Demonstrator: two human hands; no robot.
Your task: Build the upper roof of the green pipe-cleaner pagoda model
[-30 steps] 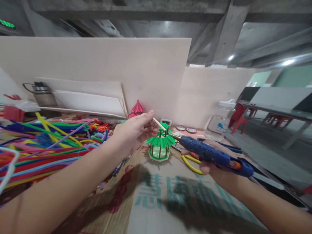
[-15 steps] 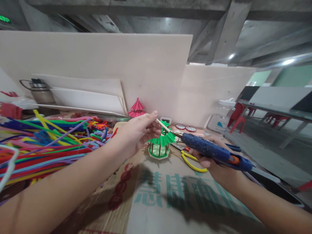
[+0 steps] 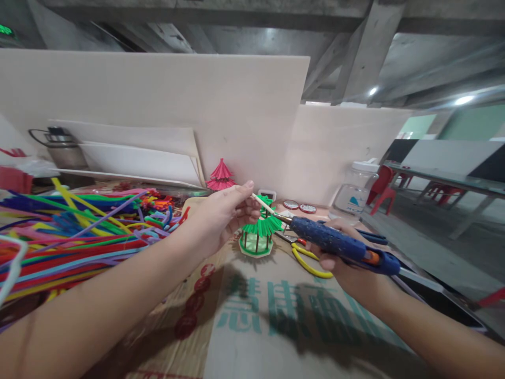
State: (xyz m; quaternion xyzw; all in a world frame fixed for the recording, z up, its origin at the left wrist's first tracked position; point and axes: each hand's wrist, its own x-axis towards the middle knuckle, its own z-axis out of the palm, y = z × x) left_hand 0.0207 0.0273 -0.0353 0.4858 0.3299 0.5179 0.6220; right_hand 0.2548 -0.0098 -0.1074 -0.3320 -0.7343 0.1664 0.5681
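Between thumb and fingers, my left hand (image 3: 232, 210) pinches a thin pale stick (image 3: 263, 203), which slants down to the right. My right hand (image 3: 339, 252) is wrapped round a blue hot glue gun (image 3: 331, 239) with a clear glue stick (image 3: 422, 279) poking out of its back. The gun's metal nozzle meets the lower end of the pale stick, or nearly so. Behind and below them stands a small green pavilion model (image 3: 256, 239) with brown posts on an octagonal base, partly hidden by my left hand and the stick.
Yellow-handled scissors (image 3: 311, 266) lie under the glue gun. Many coloured pipe cleaners (image 3: 79, 237) are heaped at left. A pink pleated roof model (image 3: 221, 175), two small round dishes (image 3: 300, 206) and a clear bottle (image 3: 355, 189) stand at the back. Cardboard (image 3: 244, 347) covers the table.
The glue gun and my right hand shift very slightly left, along with a small drift of the whole view. My left hand keeps its hold on the stick.
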